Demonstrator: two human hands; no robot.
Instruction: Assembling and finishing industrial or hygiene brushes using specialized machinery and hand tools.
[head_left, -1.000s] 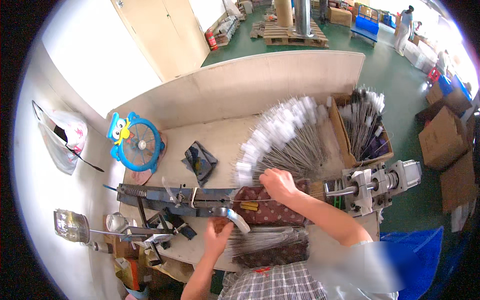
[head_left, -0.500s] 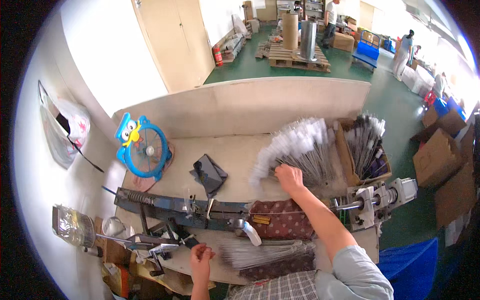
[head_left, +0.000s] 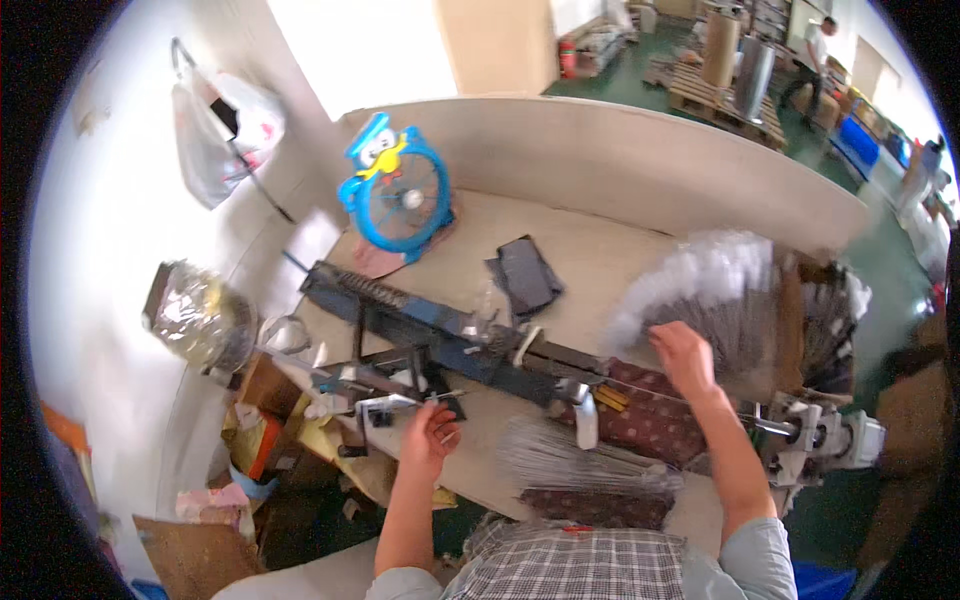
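My right hand [head_left: 685, 358] is at the left edge of a fanned pile of thin wire brushes with white bristly ends [head_left: 700, 275]. Its fingers are drawn together in a pinch; whatever lies between the tips is too blurred to make out. My left hand [head_left: 431, 438] hovers by the crank end of a bench machine [head_left: 450, 345], fingers loosely curled and apart, nothing visible in them. Between the hands, near the bench's front edge, lies a bundle of thin, straight wires [head_left: 580, 455]. A white-handled tool [head_left: 585, 420] sits on the machine's rail.
A blue cartoon-shaped fan [head_left: 405, 200] and a dark folded pouch [head_left: 528, 277] occupy the back of the bench. At the right are a box of brushes [head_left: 830, 320] and a motor with a chuck [head_left: 825, 435]. A low board [head_left: 620, 150] borders the far side.
My view has swung left, shifting the bench rightward in the picture. My right hand has drawn back slightly from the brush pile; my left hand has come nearer the machine's crank end.
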